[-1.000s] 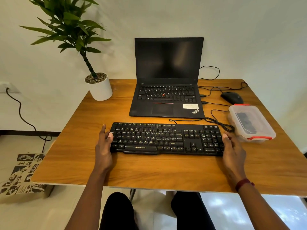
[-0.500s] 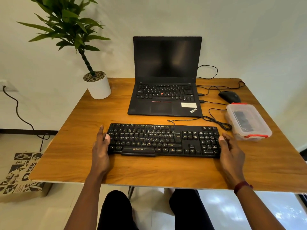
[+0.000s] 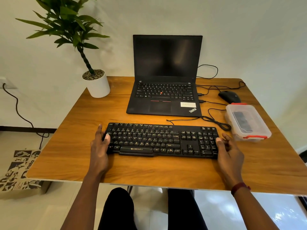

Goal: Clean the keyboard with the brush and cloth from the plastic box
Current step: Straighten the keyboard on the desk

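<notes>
The keyboard point(image 3: 162, 140) lies flat in the near middle of the worktop point(image 3: 69, 146). Its long axis runs left to right, parallel to the near edge, with the space-bar row toward the person and the function row toward the laptop point(image 3: 166, 72).

A bare strip of wood separates it from the near edge, and a wider bare stretch reaches to the left edge. Behind it the gap to the laptop is narrow, and a looped cable point(image 3: 216, 123) lies at its right.

The plastic box point(image 3: 247, 123) sits just beside the keyboard's right end with its lid clipped on. Its contents are dark and unclear. A mouse point(image 3: 230, 96) lies behind it, and a plant pot point(image 3: 97, 84) stands at the far left corner.

The hands are wide apart. The left hand point(image 3: 99, 150) has its fingers straight along the left end and its thumb on the keys. The right hand point(image 3: 230, 153) is relaxed and touches the right end.
</notes>
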